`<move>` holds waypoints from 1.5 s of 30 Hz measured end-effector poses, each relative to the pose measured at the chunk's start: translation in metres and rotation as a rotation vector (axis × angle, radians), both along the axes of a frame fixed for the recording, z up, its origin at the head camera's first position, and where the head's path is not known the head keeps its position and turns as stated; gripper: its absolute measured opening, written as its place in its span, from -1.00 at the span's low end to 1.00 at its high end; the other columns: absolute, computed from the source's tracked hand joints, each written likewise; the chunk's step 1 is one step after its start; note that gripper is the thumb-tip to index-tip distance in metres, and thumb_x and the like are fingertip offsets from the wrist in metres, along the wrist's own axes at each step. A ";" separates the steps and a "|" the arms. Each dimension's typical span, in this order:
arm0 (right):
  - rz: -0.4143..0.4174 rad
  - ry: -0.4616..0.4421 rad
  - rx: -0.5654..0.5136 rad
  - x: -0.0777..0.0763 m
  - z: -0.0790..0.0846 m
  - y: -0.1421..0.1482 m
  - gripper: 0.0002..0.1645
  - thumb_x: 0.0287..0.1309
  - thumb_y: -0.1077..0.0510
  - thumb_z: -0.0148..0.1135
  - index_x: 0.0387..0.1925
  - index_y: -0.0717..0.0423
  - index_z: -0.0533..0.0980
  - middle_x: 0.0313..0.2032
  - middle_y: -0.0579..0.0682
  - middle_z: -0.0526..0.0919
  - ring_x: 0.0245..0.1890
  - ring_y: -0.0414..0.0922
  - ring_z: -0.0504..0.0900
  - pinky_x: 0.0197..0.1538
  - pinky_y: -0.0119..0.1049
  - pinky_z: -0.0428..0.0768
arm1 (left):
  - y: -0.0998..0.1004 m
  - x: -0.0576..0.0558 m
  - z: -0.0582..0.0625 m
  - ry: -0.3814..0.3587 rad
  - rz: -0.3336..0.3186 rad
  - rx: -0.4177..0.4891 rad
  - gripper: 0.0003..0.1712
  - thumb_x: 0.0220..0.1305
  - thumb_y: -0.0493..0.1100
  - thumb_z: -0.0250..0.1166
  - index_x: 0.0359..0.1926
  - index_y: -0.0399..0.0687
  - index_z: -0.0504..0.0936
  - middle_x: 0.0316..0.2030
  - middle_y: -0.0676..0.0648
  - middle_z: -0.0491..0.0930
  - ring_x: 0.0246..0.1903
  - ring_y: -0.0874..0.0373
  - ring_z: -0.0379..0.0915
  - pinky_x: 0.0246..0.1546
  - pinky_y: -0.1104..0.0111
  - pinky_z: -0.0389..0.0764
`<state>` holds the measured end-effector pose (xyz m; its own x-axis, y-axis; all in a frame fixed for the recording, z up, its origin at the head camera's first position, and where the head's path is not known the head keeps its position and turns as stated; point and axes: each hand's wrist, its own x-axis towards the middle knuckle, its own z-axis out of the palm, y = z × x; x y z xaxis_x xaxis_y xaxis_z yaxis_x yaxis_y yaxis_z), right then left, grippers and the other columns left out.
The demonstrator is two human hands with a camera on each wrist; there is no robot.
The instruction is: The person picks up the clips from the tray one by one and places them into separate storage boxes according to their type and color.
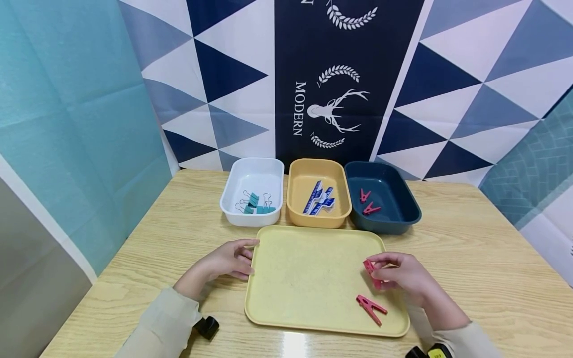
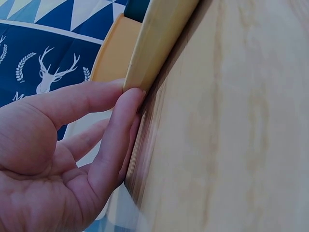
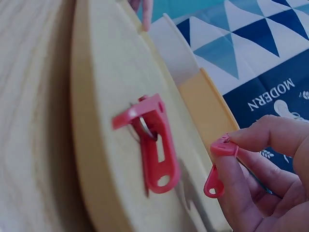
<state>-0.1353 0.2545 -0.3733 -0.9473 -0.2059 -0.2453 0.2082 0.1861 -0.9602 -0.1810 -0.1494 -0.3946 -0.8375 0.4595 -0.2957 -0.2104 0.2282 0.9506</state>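
Observation:
Between thumb and fingers, my right hand (image 1: pixel 405 273) pinches a small red clothespin (image 3: pixel 214 182) just above the right side of the yellow tray (image 1: pixel 309 278). Another red clothespin (image 1: pixel 370 309) lies on the tray near its front right corner; the right wrist view shows its metal spring (image 3: pixel 145 126). At the tray's left edge is my left hand (image 1: pixel 228 261). Its fingertips (image 2: pixel 129 99) touch the outer rim, and the tray lies flat on the wooden table.
Behind the tray stand three bins side by side. The white bin (image 1: pixel 252 171) holds teal binder clips (image 1: pixel 253 200), the orange-yellow bin (image 1: pixel 315 169) blue and white clips (image 1: pixel 319 200), and the dark blue bin (image 1: pixel 396 199) two red clothespins (image 1: pixel 370 209). A patterned cloth (image 1: pixel 241 114) hangs behind.

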 end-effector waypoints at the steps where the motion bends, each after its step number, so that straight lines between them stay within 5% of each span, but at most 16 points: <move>1: -0.002 -0.003 -0.017 0.000 0.000 0.001 -0.64 0.02 0.39 0.27 -0.09 0.43 0.50 -0.35 0.03 0.59 -0.40 -0.10 0.62 -0.29 -0.14 0.69 | 0.000 0.000 0.000 -0.001 0.000 0.000 -0.13 0.00 -0.52 0.31 0.36 -0.24 0.17 -0.14 -0.24 0.32 -0.34 0.06 0.45 -0.32 0.18 0.68; 18: -0.077 0.012 -0.153 -0.010 0.010 0.015 -0.70 0.13 0.38 0.17 -0.32 -0.10 0.64 -0.35 -0.05 0.62 -0.38 -0.18 0.63 -0.27 -0.29 0.68 | -0.001 0.001 0.000 0.001 0.000 0.002 -0.14 0.01 -0.53 0.30 0.35 -0.25 0.17 -0.14 -0.26 0.32 -0.32 0.05 0.45 -0.30 0.17 0.68; 45: -0.214 0.023 -0.345 -0.027 0.025 0.037 -0.69 0.18 0.37 0.16 -0.34 -0.10 0.68 -0.34 -0.12 0.65 -0.33 -0.20 0.63 -0.23 -0.31 0.67 | 0.000 -0.002 0.000 -0.012 0.003 0.003 -0.14 0.01 -0.54 0.29 0.36 -0.24 0.18 -0.13 -0.26 0.32 -0.33 0.04 0.45 -0.30 0.17 0.68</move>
